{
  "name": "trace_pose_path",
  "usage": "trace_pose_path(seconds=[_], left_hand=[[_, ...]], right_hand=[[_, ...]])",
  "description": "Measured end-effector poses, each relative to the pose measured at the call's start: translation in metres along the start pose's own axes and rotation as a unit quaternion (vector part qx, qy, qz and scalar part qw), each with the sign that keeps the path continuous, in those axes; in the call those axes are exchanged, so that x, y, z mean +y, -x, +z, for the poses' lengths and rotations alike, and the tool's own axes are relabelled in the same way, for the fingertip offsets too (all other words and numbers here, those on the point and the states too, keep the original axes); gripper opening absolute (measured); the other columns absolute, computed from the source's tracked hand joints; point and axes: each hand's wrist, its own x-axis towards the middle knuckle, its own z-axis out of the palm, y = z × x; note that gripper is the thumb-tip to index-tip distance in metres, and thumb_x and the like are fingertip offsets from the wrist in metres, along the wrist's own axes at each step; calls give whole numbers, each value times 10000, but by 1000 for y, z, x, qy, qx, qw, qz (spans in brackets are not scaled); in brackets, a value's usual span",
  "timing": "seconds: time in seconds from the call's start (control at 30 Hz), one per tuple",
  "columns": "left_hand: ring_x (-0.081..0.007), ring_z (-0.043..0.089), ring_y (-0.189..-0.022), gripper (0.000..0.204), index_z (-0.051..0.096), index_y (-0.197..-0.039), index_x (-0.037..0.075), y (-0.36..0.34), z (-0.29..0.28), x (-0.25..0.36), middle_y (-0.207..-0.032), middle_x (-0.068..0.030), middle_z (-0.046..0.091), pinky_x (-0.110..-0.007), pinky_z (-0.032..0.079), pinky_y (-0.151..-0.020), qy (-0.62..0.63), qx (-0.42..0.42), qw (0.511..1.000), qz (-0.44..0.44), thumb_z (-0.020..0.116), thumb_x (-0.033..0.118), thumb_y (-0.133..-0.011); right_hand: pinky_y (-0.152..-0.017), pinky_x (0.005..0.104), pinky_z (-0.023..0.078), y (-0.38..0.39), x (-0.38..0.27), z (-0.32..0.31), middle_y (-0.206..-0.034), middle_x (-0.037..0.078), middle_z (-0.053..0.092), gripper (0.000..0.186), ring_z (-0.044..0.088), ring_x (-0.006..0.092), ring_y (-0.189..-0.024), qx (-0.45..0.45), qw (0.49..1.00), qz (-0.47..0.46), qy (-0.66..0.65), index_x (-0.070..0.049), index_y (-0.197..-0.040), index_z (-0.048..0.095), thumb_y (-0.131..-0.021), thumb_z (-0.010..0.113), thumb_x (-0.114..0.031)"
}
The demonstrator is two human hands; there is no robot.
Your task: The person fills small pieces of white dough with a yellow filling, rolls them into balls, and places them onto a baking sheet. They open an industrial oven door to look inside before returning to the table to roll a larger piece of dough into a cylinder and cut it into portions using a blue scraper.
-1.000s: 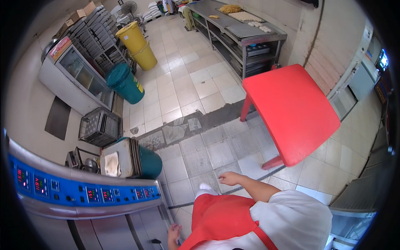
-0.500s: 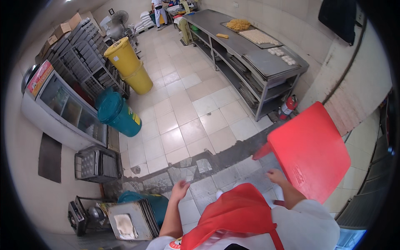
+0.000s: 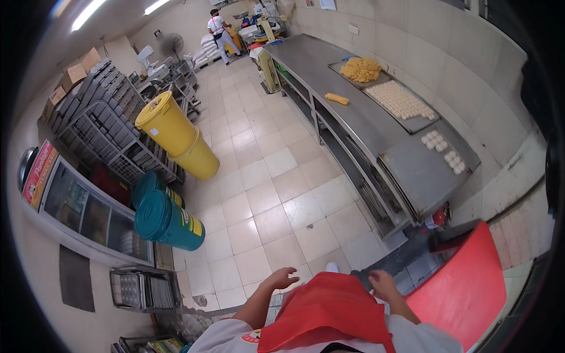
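Observation:
My left hand [image 3: 281, 278] hangs in the air left of my red apron [image 3: 329, 312], its fingers loosely stretched with nothing in them. On the apron's other side, my right hand [image 3: 384, 285] is also bare, fingers loosely bent and apart. A red table [image 3: 465, 294] stands nearest to that hand, at the lower right. Ahead on the right runs a long steel workbench [image 3: 306, 70]. It bears a tray of small pale dough pieces [image 3: 400, 101], a heap of yellow dough-like food [image 3: 360, 69], a yellow roll [image 3: 336, 99] and white rounds [image 3: 442, 150].
Teal lidded bins [image 3: 168, 220] and stacked yellow bins [image 3: 176, 135] stand on the tiled floor [image 3: 265, 200] to the left. Behind them are a display fridge [image 3: 97, 206] and racks of pans [image 3: 106, 123]. A fire extinguisher [image 3: 436, 217] sits by the bench. Another person [image 3: 219, 35] stands far back.
My view has moved forward toward the bench, and the red table has slid lower in the picture. Both hands have swung slightly and remain without anything in them.

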Motion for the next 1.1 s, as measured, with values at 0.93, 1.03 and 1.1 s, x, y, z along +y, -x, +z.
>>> trace_pose_path(seconds=[0.93,1.03,1.1], left_hand=[[-311,736,-1171,593,626,-1425,7,-618,-633,152,-1377,-187,702,-397,583,-1002,33,36,989,138,707,442,-1030],[-325,728,-1190,627,607,-1455,14,-645,-640,152,-1409,-189,682,-410,575,-1019,12,-43,993,113,712,456,-1023],[-330,712,-1221,612,621,-1439,10,-663,-644,152,-1402,-185,683,-415,570,-1032,-11,-95,990,103,704,453,-1024]], right_hand=[[-1251,551,270,-880,-217,-117,-1617,203,422,905,401,397,-1486,163,929,-74,324,-25,-1601,407,-943,716,-564],[-1174,523,343,-918,-217,-127,-1502,167,519,816,485,352,-1381,133,945,-4,298,-57,-1537,503,-958,683,-603],[-1105,506,394,-947,-220,-137,-1391,144,586,709,540,333,-1295,118,952,31,282,-75,-1442,590,-969,671,-597]])
